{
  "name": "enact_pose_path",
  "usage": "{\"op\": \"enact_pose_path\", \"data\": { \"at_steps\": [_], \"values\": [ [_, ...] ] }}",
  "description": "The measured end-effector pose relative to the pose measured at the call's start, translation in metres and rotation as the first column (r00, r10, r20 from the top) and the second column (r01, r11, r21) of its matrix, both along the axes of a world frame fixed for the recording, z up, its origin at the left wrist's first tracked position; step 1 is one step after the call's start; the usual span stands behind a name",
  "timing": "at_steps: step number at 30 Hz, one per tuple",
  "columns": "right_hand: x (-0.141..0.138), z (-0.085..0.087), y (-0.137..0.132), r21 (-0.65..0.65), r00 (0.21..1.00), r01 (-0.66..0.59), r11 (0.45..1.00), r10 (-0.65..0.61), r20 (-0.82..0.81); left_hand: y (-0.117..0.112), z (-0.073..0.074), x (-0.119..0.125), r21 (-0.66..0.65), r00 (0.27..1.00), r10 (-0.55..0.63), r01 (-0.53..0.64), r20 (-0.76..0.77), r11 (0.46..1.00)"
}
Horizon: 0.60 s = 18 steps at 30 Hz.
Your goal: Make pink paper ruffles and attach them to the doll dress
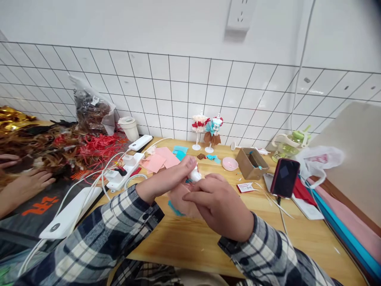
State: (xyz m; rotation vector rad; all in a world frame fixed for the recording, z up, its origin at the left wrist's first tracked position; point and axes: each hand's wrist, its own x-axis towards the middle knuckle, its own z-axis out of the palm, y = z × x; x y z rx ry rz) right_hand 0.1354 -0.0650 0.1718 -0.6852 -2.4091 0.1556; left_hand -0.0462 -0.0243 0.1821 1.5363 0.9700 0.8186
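My left hand is closed around a small white piece, its thumb lying along the top. What the white piece is I cannot make out. Below it hangs salmon-pink crepe paper, with a blue paper edge showing underneath. The fingers of my right hand are bent and pressed together at the pink paper, close to the left hand. Beyond the hands lie loose pink paper squares and blue paper pieces.
Two paper-decorated white stands are near the tiled wall. A cardboard box, a pink dish and a propped phone sit to the right. Power strips with cables lie left. Another person's hand rests on brown material.
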Motion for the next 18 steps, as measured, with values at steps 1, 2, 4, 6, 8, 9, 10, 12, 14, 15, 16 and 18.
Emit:
{"op": "enact_pose_path", "data": {
  "at_steps": [1, 2, 4, 6, 8, 9, 10, 12, 14, 15, 16, 18],
  "values": [
    [-0.001, 0.000, 0.001, 0.029, 0.999, 0.039, 0.999, -0.039, 0.016, 0.000, 0.002, 0.000, -0.039, 0.999, -0.014, 0.016, 0.045, 0.999],
    [-0.002, 0.000, 0.002, 0.058, 0.996, 0.075, 0.995, -0.077, 0.032, -0.001, 0.004, 0.000, -0.083, 0.996, -0.042, 0.048, 0.073, 0.995],
    [-0.002, 0.000, 0.003, 0.104, 0.989, 0.129, 0.986, -0.136, 0.062, -0.001, 0.006, -0.004, -0.147, 0.986, -0.137, 0.150, 0.093, 0.978],
    [0.000, 0.001, 0.003, 0.126, 0.983, 0.156, 0.980, -0.167, 0.077, -0.001, 0.006, -0.012, -0.158, 0.968, -0.233, 0.245, 0.092, 0.957],
    [0.002, 0.002, 0.002, 0.133, 0.980, 0.173, 0.976, -0.184, 0.076, 0.000, 0.004, -0.019, -0.109, 0.958, -0.283, 0.287, 0.052, 0.952],
    [0.003, 0.002, 0.002, 0.135, 0.979, 0.182, 0.974, -0.192, 0.069, 0.001, 0.002, -0.023, -0.065, 0.959, -0.283, 0.283, 0.012, 0.957],
    [0.004, 0.002, 0.001, 0.134, 0.978, 0.189, 0.973, -0.198, 0.060, 0.002, 0.000, -0.026, -0.024, 0.961, -0.274, 0.273, -0.029, 0.962],
    [0.006, 0.001, 0.000, 0.124, 0.977, 0.197, 0.973, -0.205, 0.054, 0.002, -0.005, -0.029, 0.027, 0.969, -0.235, 0.237, -0.074, 0.971],
    [0.007, -0.001, 0.000, 0.110, 0.976, 0.199, 0.974, -0.207, 0.067, 0.003, -0.011, -0.029, 0.017, 0.978, -0.195, 0.196, -0.069, 0.980],
    [0.007, -0.002, 0.001, 0.107, 0.975, 0.200, 0.974, -0.208, 0.074, 0.002, -0.014, -0.029, 0.011, 0.983, -0.171, 0.172, -0.069, 0.985],
    [0.007, -0.003, 0.001, 0.107, 0.975, 0.199, 0.974, -0.208, 0.075, 0.002, -0.017, -0.028, 0.011, 0.987, -0.142, 0.143, -0.073, 0.990],
    [0.008, -0.004, 0.002, 0.109, 0.977, 0.195, 0.975, -0.203, 0.066, 0.001, -0.022, -0.027, 0.024, 0.994, -0.088, 0.090, -0.063, 0.996]
  ]
}}
